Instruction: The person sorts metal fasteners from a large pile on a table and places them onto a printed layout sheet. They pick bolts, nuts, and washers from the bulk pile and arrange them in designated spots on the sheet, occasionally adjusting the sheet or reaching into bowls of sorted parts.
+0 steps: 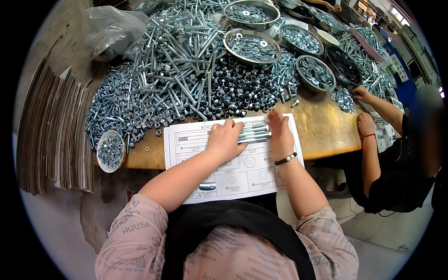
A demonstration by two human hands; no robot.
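Observation:
Several long silver bolts [255,134] lie side by side across a printed hardware sheet [186,161], heads toward the right. My left hand [226,139] is closed over their left ends, fingers bent down onto the paper. Upright beside the bolt heads stands my right hand [282,137], fingers stretched out and slightly blurred, with a beaded bracelet at the wrist. Its palm faces the heads; whether it touches them I cannot tell. A short row of overlapping washers [206,185] lies lower on the sheet, near my left forearm.
Beyond the sheet spreads a heap of bolts [177,60] and nuts [238,84]. Metal bowls of washers [252,49] stand behind and right. A white bowl [122,158] sits at the left table edge, near stacked cardboard [56,130]. At right, another person's hands [366,123] work.

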